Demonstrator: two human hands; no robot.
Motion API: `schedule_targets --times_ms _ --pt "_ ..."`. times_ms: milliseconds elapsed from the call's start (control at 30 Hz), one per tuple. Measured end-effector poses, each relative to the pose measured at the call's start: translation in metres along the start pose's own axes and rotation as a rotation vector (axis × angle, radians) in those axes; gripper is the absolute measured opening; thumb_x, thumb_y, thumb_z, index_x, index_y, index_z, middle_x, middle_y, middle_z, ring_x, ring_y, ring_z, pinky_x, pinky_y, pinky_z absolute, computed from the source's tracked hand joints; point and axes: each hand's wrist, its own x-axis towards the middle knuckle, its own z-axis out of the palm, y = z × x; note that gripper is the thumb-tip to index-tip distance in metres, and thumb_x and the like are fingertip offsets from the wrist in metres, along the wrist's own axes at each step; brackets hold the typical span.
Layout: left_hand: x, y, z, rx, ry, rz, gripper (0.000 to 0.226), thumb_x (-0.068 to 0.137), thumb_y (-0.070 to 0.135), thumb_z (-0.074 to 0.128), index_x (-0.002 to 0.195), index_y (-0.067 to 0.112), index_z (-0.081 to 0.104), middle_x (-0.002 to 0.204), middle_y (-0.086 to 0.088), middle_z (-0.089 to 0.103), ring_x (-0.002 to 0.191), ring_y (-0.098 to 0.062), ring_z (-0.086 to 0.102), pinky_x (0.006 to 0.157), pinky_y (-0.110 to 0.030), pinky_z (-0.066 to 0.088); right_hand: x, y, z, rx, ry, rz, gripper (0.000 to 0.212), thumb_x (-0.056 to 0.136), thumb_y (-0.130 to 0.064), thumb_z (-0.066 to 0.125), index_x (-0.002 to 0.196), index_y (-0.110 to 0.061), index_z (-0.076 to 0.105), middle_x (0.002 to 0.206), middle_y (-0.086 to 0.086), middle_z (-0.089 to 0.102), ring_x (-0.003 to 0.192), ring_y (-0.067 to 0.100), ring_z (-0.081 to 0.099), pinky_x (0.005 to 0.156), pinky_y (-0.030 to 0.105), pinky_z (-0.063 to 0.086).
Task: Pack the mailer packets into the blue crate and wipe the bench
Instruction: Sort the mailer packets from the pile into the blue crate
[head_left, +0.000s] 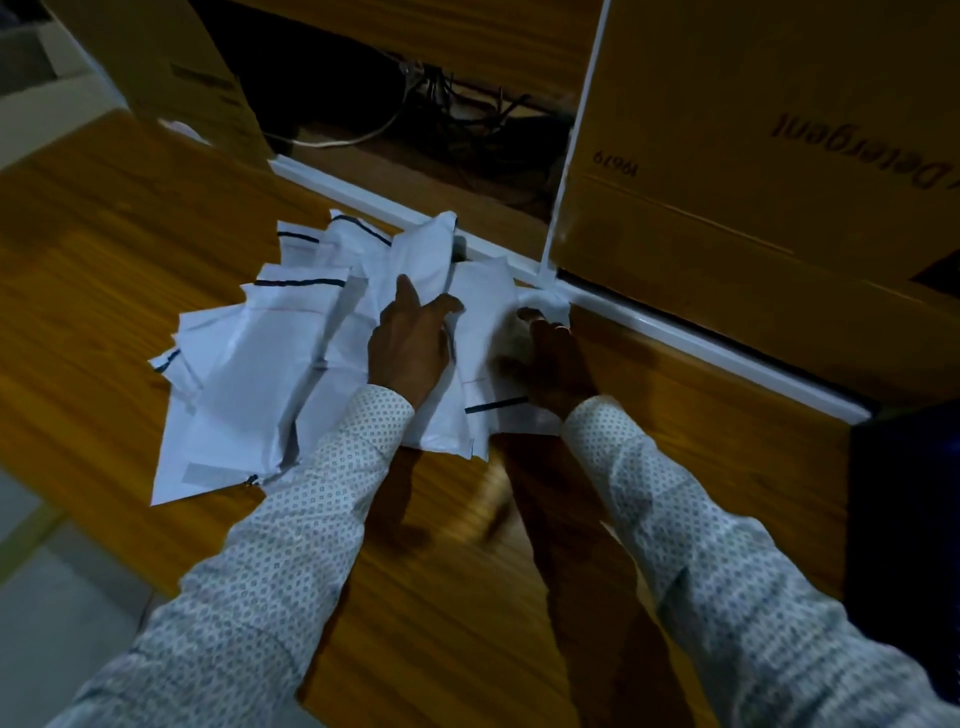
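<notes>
packets: white mailer packets, loose overlapping heap on the wooden bench, back edge of heap against the white rail. Crumpled and creased, dark strip across several, flaps pointing different ways.
left hand: left hand lies on the middle of the heap, fingers spread and fairly straight, pressing on packets, not gripping.
right hand: right hand at the heap's right edge, fingers curled round a packet edge near the rail.
sleeves: patterned light shirt, both arms.
background: cardboard boxes behind the rail, one printed "Detergent"; cables in the dark gap.
blur: frame soft, fine print unreadable.
</notes>
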Motion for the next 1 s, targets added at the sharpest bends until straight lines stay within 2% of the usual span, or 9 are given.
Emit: schedule_targets --times_ms 67,167,233,333,500,633,767,900,1000 --pt "0.003 0.000 -0.001 0.034 -0.017 -0.046 0.040 0.100 0.013 0.046 0.137 0.022 0.056 0.158 -0.024 0.023 0.129 -0.045 0.047 0.099 -0.049 0.048 0.004 0.002 0.002 0.049 -0.015 0.016 0.080 0.083 -0.043 0.075 0.150 -0.024 0.035 0.141 0.012 0.049 0.130 0.031 0.047 0.102 0.037 0.043" --pt "0.004 0.001 -0.008 0.036 0.047 -0.064 0.035 0.100 0.016 0.044 0.132 0.010 0.058 0.139 -0.021 0.047 0.118 -0.042 0.055 0.092 -0.047 0.050 0.004 0.000 -0.002 0.147 0.010 -0.026 0.074 0.080 -0.025 0.079 0.144 -0.022 0.044 0.143 0.005 0.050 0.132 0.026 0.046 0.099 0.023 0.036" --pt "0.002 0.003 -0.014 0.009 0.141 -0.054 0.032 0.099 0.015 0.044 0.125 0.005 0.060 0.127 -0.019 0.056 0.113 -0.038 0.059 0.087 -0.045 0.053 -0.001 -0.003 -0.007 0.182 0.017 -0.072 0.072 0.080 -0.012 0.075 0.144 -0.023 0.044 0.145 0.005 0.048 0.135 0.026 0.043 0.109 0.030 0.037" --pt "-0.005 0.002 -0.024 -0.086 0.287 -0.048 0.029 0.098 0.010 0.049 0.122 0.001 0.064 0.120 -0.020 0.065 0.112 -0.035 0.062 0.092 -0.042 0.052 -0.015 -0.010 -0.021 0.204 0.024 -0.127 0.067 0.081 -0.001 0.064 0.141 -0.025 0.045 0.143 0.009 0.047 0.131 0.029 0.043 0.105 0.042 0.042" --pt "-0.021 0.003 -0.042 -0.179 0.369 -0.031 0.035 0.091 -0.003 0.053 0.124 0.000 0.065 0.123 -0.021 0.066 0.114 -0.035 0.061 0.098 -0.037 0.047 -0.047 -0.023 -0.046 0.186 0.064 -0.252 0.068 0.077 0.013 0.052 0.139 -0.013 0.051 0.136 0.019 0.052 0.126 0.037 0.046 0.105 0.043 0.039" --pt "-0.041 0.007 -0.060 -0.267 0.422 0.013 0.044 0.084 -0.012 0.050 0.120 0.006 0.068 0.125 -0.015 0.065 0.117 -0.029 0.060 0.100 -0.030 0.044 -0.078 -0.027 -0.065 0.118 0.165 -0.361 0.072 0.072 0.019 0.045 0.138 -0.008 0.053 0.138 0.018 0.054 0.131 0.031 0.047 0.108 0.028 0.039" --pt "-0.066 0.023 -0.079 -0.352 0.465 0.129 0.046 0.079 -0.015 0.053 0.109 0.011 0.075 0.112 -0.012 0.066 0.107 -0.023 0.060 0.093 -0.018 0.041 -0.112 -0.026 -0.087 0.157 0.237 -0.266 0.060 0.084 0.012 0.052 0.137 -0.016 0.056 0.134 0.012 0.054 0.128 0.025 0.047 0.099 0.021 0.036" --pt "-0.090 0.054 -0.095 -0.621 0.334 0.141 0.047 0.081 -0.014 0.049 0.095 0.020 0.079 0.103 0.011 0.069 0.097 0.003 0.061 0.084 -0.009 0.046 -0.142 -0.019 -0.120 0.112 0.352 -0.232 0.052 0.088 0.001 0.052 0.136 -0.017 0.056 0.132 0.009 0.057 0.121 0.028 0.052 0.089 0.025 0.042" --pt "-0.106 0.084 -0.099 -0.971 0.106 0.066 0.046 0.087 -0.013 0.048 0.092 0.020 0.080 0.106 0.010 0.073 0.100 -0.002 0.066 0.080 -0.012 0.052 -0.169 -0.006 -0.148 0.107 0.439 -0.201 0.048 0.090 -0.003 0.053 0.136 -0.019 0.056 0.131 0.008 0.052 0.118 0.028 0.052 0.078 0.021 0.040"
